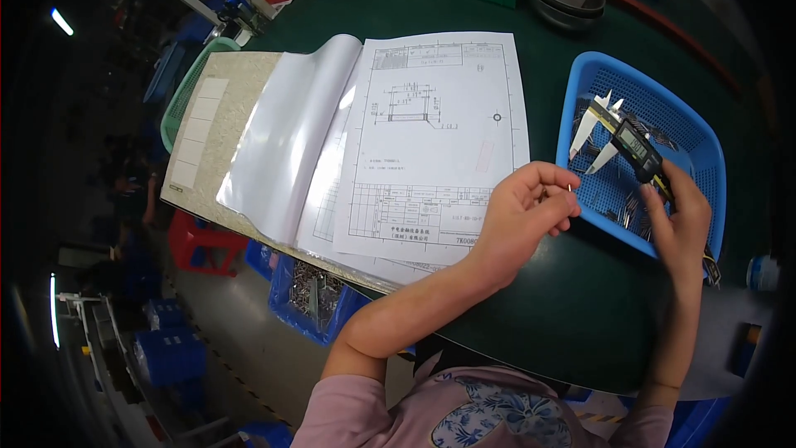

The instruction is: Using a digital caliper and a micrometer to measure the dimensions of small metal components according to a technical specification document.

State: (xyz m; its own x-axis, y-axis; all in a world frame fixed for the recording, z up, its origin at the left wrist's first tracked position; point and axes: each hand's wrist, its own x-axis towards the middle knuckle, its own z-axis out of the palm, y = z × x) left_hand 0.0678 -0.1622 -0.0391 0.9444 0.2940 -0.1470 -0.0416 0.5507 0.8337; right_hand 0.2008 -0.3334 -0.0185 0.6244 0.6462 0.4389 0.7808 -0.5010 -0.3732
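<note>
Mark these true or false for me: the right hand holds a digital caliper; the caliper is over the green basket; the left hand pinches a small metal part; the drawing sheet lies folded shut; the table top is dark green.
1. The right hand holds a digital caliper. True.
2. The caliper is over the green basket. False: it is above the blue basket.
3. The left hand pinches a small metal part. True, though the part is tiny.
4. The drawing sheet lies folded shut. False: it lies open and flat.
5. The table top is dark green. True.
</note>
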